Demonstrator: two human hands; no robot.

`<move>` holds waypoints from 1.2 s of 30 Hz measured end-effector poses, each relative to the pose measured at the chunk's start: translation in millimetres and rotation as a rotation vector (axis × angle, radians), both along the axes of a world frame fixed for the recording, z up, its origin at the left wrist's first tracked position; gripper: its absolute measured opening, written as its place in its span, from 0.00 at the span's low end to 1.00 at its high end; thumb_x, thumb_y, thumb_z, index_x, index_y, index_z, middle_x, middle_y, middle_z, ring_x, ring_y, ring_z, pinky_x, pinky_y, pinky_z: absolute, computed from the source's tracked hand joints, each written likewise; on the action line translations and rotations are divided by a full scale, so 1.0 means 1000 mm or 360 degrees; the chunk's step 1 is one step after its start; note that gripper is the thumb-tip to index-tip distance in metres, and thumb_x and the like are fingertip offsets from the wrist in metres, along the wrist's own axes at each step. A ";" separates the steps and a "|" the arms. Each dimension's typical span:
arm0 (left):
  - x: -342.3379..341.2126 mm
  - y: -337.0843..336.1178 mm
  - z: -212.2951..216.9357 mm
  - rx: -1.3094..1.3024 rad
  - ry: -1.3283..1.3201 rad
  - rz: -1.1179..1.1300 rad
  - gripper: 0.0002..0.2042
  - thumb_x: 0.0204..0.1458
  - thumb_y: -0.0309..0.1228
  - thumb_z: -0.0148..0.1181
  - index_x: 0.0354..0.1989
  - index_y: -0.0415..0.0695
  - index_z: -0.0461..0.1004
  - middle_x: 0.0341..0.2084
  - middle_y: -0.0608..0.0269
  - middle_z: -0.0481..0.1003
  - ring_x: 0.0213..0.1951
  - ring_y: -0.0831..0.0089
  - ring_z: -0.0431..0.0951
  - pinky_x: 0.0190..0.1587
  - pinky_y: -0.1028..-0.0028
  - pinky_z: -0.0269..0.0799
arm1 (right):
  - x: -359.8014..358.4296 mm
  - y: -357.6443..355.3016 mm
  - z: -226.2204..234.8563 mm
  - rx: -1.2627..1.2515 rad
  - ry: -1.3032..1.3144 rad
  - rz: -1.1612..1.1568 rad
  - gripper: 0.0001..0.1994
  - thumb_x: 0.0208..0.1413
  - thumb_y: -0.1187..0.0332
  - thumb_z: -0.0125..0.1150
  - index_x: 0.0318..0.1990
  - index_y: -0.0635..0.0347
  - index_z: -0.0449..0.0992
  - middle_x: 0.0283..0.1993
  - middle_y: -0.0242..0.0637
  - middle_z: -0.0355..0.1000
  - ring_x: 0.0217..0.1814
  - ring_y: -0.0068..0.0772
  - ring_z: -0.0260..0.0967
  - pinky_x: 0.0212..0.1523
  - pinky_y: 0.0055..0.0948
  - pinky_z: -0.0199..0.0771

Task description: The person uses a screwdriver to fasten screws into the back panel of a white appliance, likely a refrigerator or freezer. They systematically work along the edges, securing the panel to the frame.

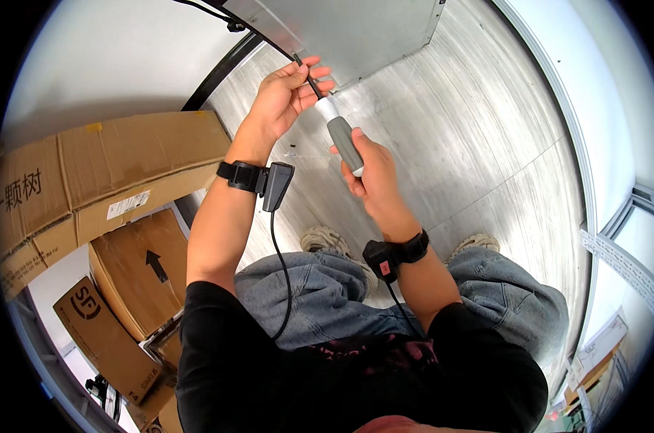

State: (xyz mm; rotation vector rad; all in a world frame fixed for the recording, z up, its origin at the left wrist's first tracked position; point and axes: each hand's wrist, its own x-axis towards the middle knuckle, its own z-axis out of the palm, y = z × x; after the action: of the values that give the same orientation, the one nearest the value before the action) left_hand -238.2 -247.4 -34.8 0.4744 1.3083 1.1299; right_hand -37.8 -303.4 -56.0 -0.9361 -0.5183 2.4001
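A screwdriver (345,141) with a grey and white handle and a dark shaft slants up and to the left in front of me. My right hand (377,173) is closed round the lower part of its handle. Farther up, my left hand (278,105) steadies the shaft between thumb and fingers, with the other fingers partly spread. The tip reaches the lower edge of a grey metal panel (370,36); whether it sits in a screw is too small to tell.
Stacked cardboard boxes (139,267) stand at my left, under a long carton (146,155). A black bar (222,71) runs beside the panel. Pale wood-look floor (500,137) lies below. White framing with a perforated metal strip (622,267) is at the right.
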 end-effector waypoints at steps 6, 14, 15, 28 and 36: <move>0.004 0.007 -0.006 -0.0071 0.0238 0.0097 0.08 0.56 0.30 0.52 0.39 0.40 0.69 0.32 0.60 0.74 0.31 0.71 0.79 0.31 0.80 0.77 | -0.019 -0.012 -0.018 0.0906 -0.0956 -0.0478 0.21 0.56 0.51 0.54 0.40 0.65 0.70 0.16 0.30 0.63 0.12 0.16 0.53 0.12 0.18 0.51; 0.004 0.008 -0.008 -0.0036 0.0173 0.0125 0.07 0.57 0.31 0.50 0.40 0.42 0.68 0.30 0.64 0.73 0.28 0.75 0.77 0.28 0.81 0.73 | 0.002 0.003 0.007 0.0088 -0.0200 -0.0051 0.23 0.58 0.49 0.46 0.34 0.64 0.72 0.14 0.28 0.61 0.10 0.17 0.52 0.11 0.19 0.49; 0.004 0.007 -0.006 -0.0011 0.0128 0.0121 0.08 0.57 0.30 0.50 0.42 0.41 0.68 0.30 0.64 0.73 0.29 0.75 0.77 0.27 0.81 0.73 | 0.005 0.006 0.006 -0.0006 -0.0077 -0.0010 0.24 0.58 0.48 0.44 0.32 0.64 0.72 0.13 0.28 0.60 0.10 0.17 0.51 0.11 0.19 0.49; 0.019 0.003 -0.012 -0.0019 0.0025 0.0075 0.09 0.59 0.28 0.45 0.46 0.41 0.66 0.35 0.58 0.73 0.35 0.69 0.79 0.32 0.80 0.76 | 0.031 0.016 -0.010 0.0181 -0.0281 -0.0128 0.16 0.55 0.58 0.51 0.37 0.64 0.74 0.16 0.30 0.65 0.12 0.16 0.50 0.13 0.18 0.47; 0.067 0.035 -0.010 -0.0047 -0.0344 -0.0171 0.10 0.57 0.37 0.52 0.38 0.42 0.67 0.37 0.57 0.74 0.38 0.67 0.77 0.37 0.75 0.75 | 0.099 0.113 0.094 0.0827 -0.1379 0.0306 0.13 0.46 0.57 0.63 0.33 0.55 0.74 0.15 0.26 0.65 0.12 0.12 0.48 0.11 0.16 0.42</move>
State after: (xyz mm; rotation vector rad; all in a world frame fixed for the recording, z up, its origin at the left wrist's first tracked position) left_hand -170.9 -212.8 -44.5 0.3850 1.0972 1.0405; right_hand 61.4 -190.4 37.8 -1.6850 -1.5043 1.7337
